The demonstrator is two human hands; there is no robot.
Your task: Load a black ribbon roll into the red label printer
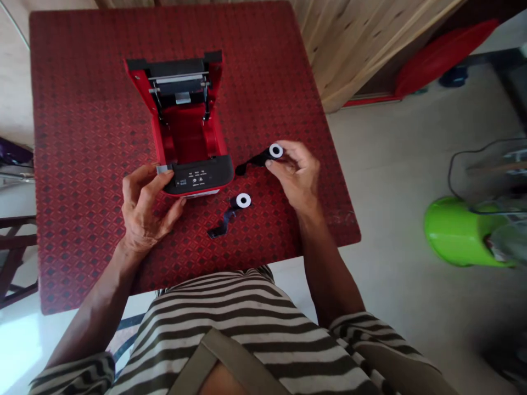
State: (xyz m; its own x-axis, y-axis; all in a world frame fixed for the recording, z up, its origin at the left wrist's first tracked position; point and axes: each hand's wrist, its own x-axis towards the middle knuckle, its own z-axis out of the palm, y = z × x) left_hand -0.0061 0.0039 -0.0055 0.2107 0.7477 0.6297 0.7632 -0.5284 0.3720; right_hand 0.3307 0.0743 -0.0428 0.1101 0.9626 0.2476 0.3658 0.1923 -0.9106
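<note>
From my end this looks like a room in a home or a small shop; I cannot tell which. I see a small desk [74, 109] with a red patterned top, and on it a red receipt printer [187, 137] with its lid open. Behind the desk runs a wall [354, 38] of pale wood planks. The floor [395, 181] is plain and grey. On it, to the right, stand a bright green plastic tub [457, 233] and a wire fan guard [486, 164]. Dark wooden furniture [12, 247] shows at the left edge.
</note>
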